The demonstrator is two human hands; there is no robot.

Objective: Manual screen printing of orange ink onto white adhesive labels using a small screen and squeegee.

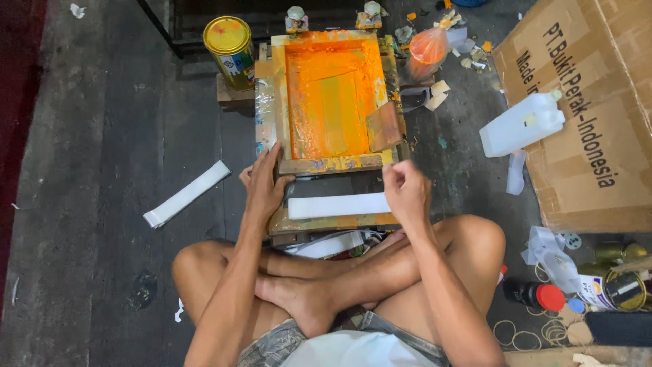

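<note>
Head view, one item: a wooden-framed printing screen flooded with orange ink (pixel 331 95) is propped, tilted up, over a low paint-stained wooden printing board (pixel 326 221), on which a white rectangular fabric strip (pixel 337 205) is laid flat.

Hands: the left hand (pixel 265 182) is spread open, with its fingers pressed on the near corner of the screen's frame and the board's left edge; nothing is clamped in it. The right hand (pixel 406 187) is loosely curled at the strip's right end; whether that end is pinched cannot be told.

Position: the strip is found between the two hands, just below the frame's near bar, touching or nearly touching the right hand and just beside the left.

Risks, as judged: wet orange ink may be smeared onto the white strip if the frame slips from the left hand; the strip may be skewed if only one end is tugged.

Alongside: a yellow-lidded tin can (pixel 231 42); a second white strip (pixel 185 194) on the grey concrete floor (pixel 102 136); a white plastic jug (pixel 523 124) on a brown cardboard sheet (pixel 598 156).
</note>
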